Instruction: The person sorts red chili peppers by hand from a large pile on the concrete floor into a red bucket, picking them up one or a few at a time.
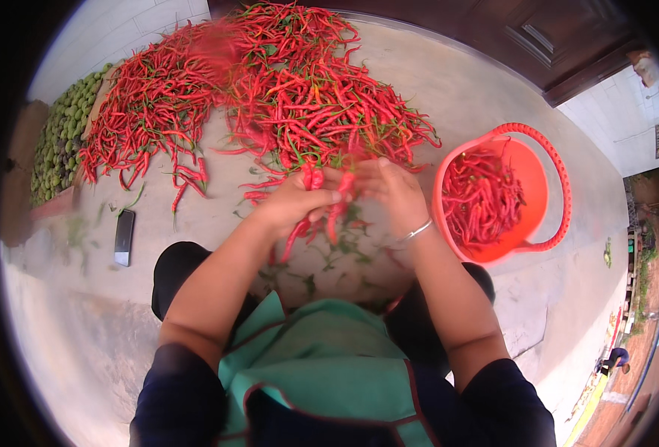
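Note:
Several red chili peppers are in my left hand; its fingers are closed round them, with the thumb across the front. Green stems stick up from the bunch. Close on its right is my right hand, wearing a silver bangle. Its fingers point toward the upper end of one red chili between the hands, but they are smeared by motion, so their grip is unclear. Just beyond both hands lies a large heap of red chilies with green stems. Loose green stems litter the floor below my hands.
To the right stands an orange-red basket with a looped handle, partly filled with red chilies. A dark phone lies on the floor at left. Beyond it is a pile of green, lumpy produce. A person bends down far right.

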Motion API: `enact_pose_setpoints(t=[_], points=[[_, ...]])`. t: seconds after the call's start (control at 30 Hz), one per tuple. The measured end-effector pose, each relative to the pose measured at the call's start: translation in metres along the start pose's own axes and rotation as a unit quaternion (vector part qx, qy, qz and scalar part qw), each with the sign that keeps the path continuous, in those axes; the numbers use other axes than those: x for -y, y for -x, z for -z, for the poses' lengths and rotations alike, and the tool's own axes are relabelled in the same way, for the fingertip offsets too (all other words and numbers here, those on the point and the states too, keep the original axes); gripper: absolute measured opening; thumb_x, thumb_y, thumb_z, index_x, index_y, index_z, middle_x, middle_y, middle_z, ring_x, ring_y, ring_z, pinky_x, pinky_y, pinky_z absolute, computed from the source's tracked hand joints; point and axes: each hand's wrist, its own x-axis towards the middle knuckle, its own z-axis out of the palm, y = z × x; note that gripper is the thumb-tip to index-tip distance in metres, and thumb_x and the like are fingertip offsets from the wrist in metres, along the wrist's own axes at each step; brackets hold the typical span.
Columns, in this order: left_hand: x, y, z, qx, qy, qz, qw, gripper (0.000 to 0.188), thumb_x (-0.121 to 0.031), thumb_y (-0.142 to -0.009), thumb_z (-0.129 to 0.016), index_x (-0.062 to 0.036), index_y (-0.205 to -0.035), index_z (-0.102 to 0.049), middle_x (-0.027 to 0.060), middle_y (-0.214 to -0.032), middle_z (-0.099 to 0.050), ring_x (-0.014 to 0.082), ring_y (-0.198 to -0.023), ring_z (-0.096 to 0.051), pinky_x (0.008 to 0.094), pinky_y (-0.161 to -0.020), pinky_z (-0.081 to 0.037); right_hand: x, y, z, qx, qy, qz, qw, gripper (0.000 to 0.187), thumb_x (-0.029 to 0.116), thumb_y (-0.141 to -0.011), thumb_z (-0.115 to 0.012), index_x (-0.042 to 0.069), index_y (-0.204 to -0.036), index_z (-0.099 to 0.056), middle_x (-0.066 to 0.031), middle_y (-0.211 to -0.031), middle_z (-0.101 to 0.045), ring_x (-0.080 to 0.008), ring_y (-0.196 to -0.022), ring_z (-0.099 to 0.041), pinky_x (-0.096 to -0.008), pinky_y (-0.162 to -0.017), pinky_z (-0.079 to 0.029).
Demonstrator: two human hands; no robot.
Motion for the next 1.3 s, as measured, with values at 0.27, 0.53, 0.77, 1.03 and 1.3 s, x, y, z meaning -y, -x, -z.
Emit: enact_pose_setpoints(t=[0.27, 0.53, 0.77, 1.03, 1.3], points=[[0.02, -0.004, 0.006, 0.006, -0.053, -0.016, 0.998, 0.022, -0.008, -0.082, -0.059, 0.0002, -0.102, -0.056, 0.0066, -0.083, -0.061, 0.0055, -0.049, -0.044, 0.0196, -0.043, -0.036, -0.018, -0.005, -0.007, 0.097, -0.051, -0.017, 0.994, 0.028, 0.026, -0.087, -0.058, -0.001, -0.095, -0.061, -0.0048, -0.086, -0.061, -0.012, -0.077, -0.056, -0.0246, -0.067, -0.045], [0.019, -0.001, -0.005, -0.023, -0.055, 0.04, 0.997, 0.02, -0.015, -0.088, -0.054, -0.0002, -0.101, -0.055, 0.0064, -0.078, -0.061, 0.0062, -0.049, -0.045, 0.0202, -0.045, -0.039, -0.013, -0.012, -0.017, -0.04, 0.321, 0.327, 0.888, 0.02, 0.017, -0.084, -0.06, -0.002, -0.08, -0.064, -0.0051, -0.074, -0.058, -0.0094, -0.067, -0.051, -0.0237, -0.06, -0.041], [0.028, -0.001, 0.004, -0.002, -0.3, 0.021, 0.954, 0.018, -0.017, -0.089, -0.052, -0.0011, -0.083, -0.059, 0.0032, -0.071, -0.058, 0.0061, -0.051, -0.044, 0.0219, -0.048, -0.037, -0.027, -0.009, -0.013, 0.12, 0.201, 0.085, 0.968, 0.02, 0.017, -0.082, -0.062, -0.002, -0.08, -0.062, -0.0044, -0.072, -0.056, -0.0109, -0.066, -0.051, -0.0256, -0.06, -0.042], [0.03, -0.004, 0.007, -0.011, -0.099, 0.108, 0.989, 0.019, -0.017, -0.089, -0.05, -0.0009, -0.084, -0.057, 0.0055, -0.07, -0.057, 0.0072, -0.051, -0.043, 0.0216, -0.047, -0.036, -0.027, -0.007, -0.023, 0.012, 0.294, 0.309, 0.905, 0.015, 0.014, -0.075, -0.066, 0.0, -0.08, -0.062, -0.0071, -0.075, -0.057, -0.0171, -0.064, -0.053, -0.0282, -0.059, -0.043], [0.034, -0.009, 0.005, -0.008, -0.112, 0.158, 0.981, 0.016, -0.016, -0.087, -0.051, -0.0004, -0.086, -0.055, 0.0049, -0.066, -0.054, 0.0079, -0.049, -0.044, 0.0219, -0.044, -0.036, -0.028, -0.003, -0.024, 0.022, 0.387, 0.377, 0.841, 0.016, 0.012, -0.074, -0.066, -0.001, -0.083, -0.061, -0.0098, -0.077, -0.058, -0.0224, -0.065, -0.054, -0.0313, -0.061, -0.044]])
